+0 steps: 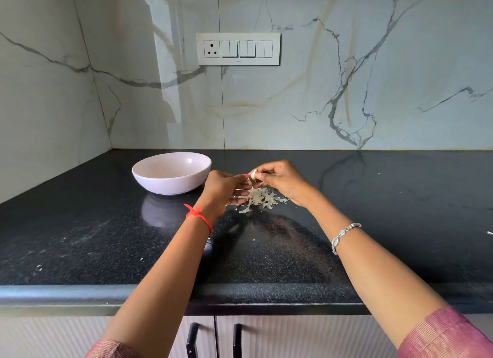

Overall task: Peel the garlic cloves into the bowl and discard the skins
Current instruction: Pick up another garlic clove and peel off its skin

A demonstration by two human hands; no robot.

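Observation:
A pale garlic clove [253, 174] is held above the black counter, pinched between the fingertips of my right hand [280, 180]. My left hand [222, 188] meets it from the left, its fingertips pinching a strip of skin that hangs from the clove. Right below the hands lies a loose pile of papery garlic skins [260, 200] on the counter. A pale pink bowl [149, 170] stands to the left of the hands; its inside looks nearly bare from this angle.
The black granite counter [373, 224] runs to a marble wall at the back and left, with a switch panel [238, 48] above. Small skin flecks [40, 267] dot the counter. Cabinet doors with black handles [192, 339] sit below the front edge.

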